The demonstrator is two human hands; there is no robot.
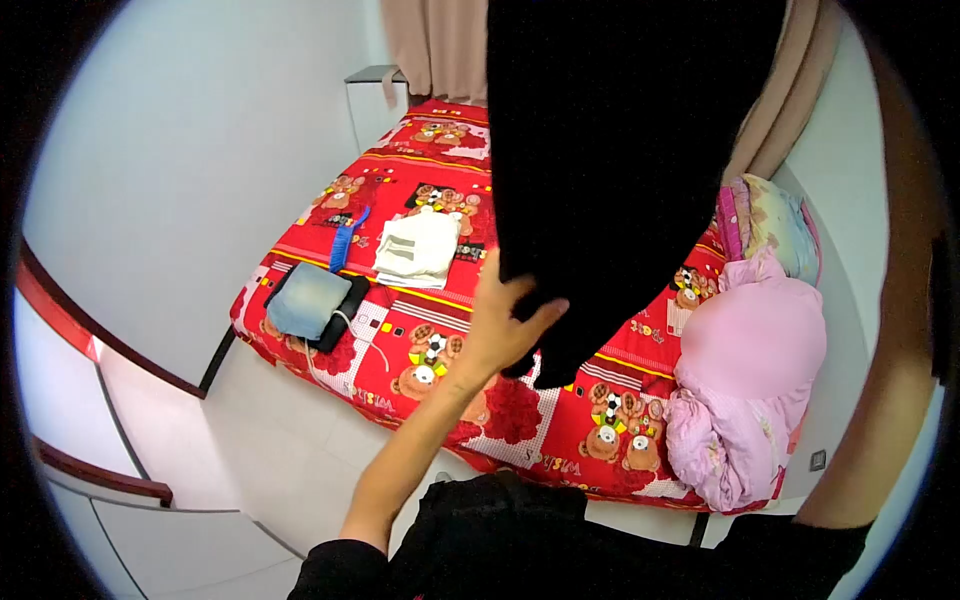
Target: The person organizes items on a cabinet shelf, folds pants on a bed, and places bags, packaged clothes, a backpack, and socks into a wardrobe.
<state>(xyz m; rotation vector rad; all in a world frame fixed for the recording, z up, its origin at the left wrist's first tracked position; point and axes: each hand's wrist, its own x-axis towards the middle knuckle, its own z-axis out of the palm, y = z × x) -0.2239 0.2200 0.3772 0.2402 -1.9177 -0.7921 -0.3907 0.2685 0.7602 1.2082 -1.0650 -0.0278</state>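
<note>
A long black garment (620, 170) hangs down from the top of the view over the bed; its exact kind is hard to make out. My left hand (505, 315) is at the garment's lower left edge, fingers apart and seemingly against the cloth. The raised right arm (850, 420) runs up along the right side, and my right hand is out of view above. On the bed to the left lie a folded white garment (420, 248), a blue strip of cloth (343, 243) and a folded light-blue denim piece (308, 300) on a dark cloth with pale cords.
The bed (520, 410) has a red teddy-bear cover. A pink bundled quilt (755, 345) and a pillow (785, 225) are at its right side. Beige curtains (440, 50) hang behind, near a small cabinet (375, 110). Pale floor (270, 430) shows at lower left.
</note>
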